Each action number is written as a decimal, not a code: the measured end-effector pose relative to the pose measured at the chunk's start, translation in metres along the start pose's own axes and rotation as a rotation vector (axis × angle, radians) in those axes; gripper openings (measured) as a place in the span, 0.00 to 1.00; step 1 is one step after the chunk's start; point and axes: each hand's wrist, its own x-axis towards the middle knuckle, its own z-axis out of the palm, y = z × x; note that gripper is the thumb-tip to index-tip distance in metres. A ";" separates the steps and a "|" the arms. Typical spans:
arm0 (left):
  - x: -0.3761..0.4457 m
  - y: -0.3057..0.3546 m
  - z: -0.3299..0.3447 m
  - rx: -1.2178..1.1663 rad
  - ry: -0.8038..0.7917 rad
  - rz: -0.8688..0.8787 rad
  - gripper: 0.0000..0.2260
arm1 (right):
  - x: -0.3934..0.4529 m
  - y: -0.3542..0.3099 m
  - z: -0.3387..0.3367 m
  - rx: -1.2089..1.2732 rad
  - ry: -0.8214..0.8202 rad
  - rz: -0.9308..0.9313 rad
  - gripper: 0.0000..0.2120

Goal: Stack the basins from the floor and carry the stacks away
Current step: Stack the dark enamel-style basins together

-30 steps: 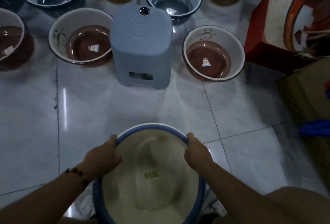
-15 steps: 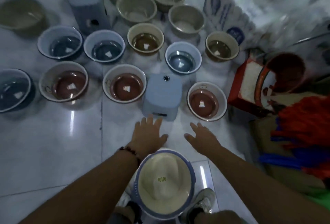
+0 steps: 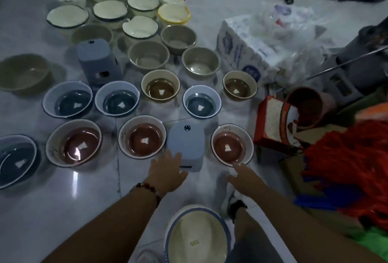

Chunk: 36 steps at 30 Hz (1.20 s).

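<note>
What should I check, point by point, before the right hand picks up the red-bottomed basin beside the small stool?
1. Right hand free to grasp: ok, fingers straight, nothing held.
2. Left hand free: ok, open, lying over the front edge of the grey-blue stool.
3. Red-bottomed basin empty of other basins: ok, only a small label inside.
4. Contact with the basin's near rim: cannot tell, fingertips are at the rim.
5. Room around the basin: ok on the near side; the stool stands close on its left.
6. Blue-rimmed basin near the feet ready to receive it: ok, upright and empty.
</note>
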 end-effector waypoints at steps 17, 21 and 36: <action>0.357 0.194 0.012 0.321 -0.322 0.232 0.27 | 0.316 0.170 -0.072 0.024 -0.100 0.036 0.32; 0.441 0.186 0.092 0.442 -0.352 0.344 0.27 | 0.381 0.211 -0.030 0.093 -0.059 0.139 0.30; 0.588 0.172 0.321 0.623 -0.416 0.438 0.27 | 0.528 0.296 0.163 0.721 -0.136 0.629 0.33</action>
